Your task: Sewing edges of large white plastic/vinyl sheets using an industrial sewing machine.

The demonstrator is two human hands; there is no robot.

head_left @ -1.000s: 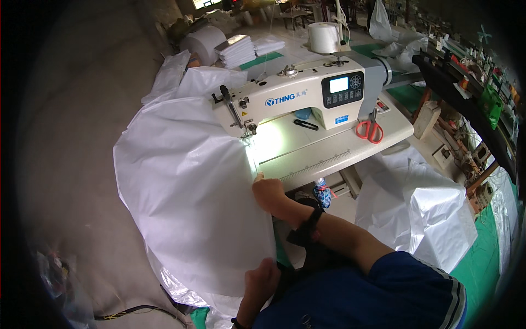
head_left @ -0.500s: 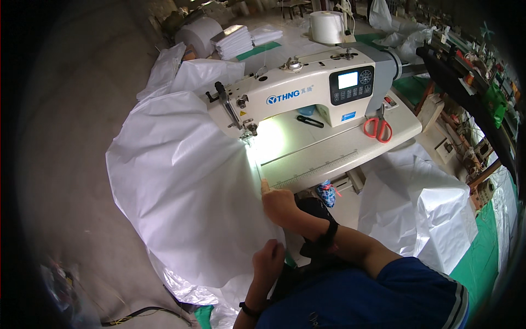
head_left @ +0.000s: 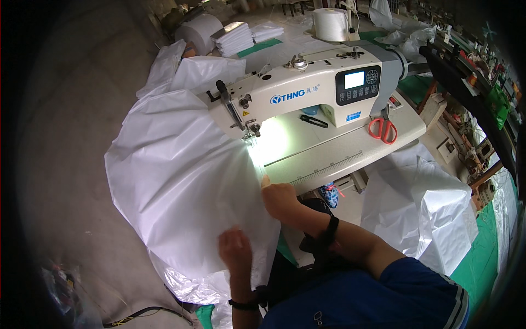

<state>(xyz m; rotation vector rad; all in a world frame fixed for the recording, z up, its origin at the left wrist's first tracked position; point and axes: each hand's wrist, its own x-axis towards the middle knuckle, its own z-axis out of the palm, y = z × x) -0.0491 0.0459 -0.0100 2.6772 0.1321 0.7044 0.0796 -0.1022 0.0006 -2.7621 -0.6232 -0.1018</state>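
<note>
A large white plastic-like sheet (head_left: 175, 181) drapes over the left end of a white sewing machine (head_left: 307, 82). Its right edge runs up under the lit presser foot (head_left: 251, 140). My right hand (head_left: 280, 200) is closed at that edge, just in front of the needle area, with one finger pointing along it; the thumb is mostly hidden. Lower down and to the left, my left hand (head_left: 235, 249) is over the sheet's near part, apart from the right hand. It is blurred, and its fingers are too smeared to read.
Red-handled scissors (head_left: 382, 130) and small black thread snips (head_left: 314, 121) lie on the machine bed (head_left: 329, 164). Behind stand a white thread cone (head_left: 330, 25) and a stack of folded white sheets (head_left: 232, 38). More white sheeting (head_left: 419, 211) hangs at the right.
My left hand has moved left and up over the sheet, away from my body. My right hand stays at the sheet's edge. The view has shifted slightly.
</note>
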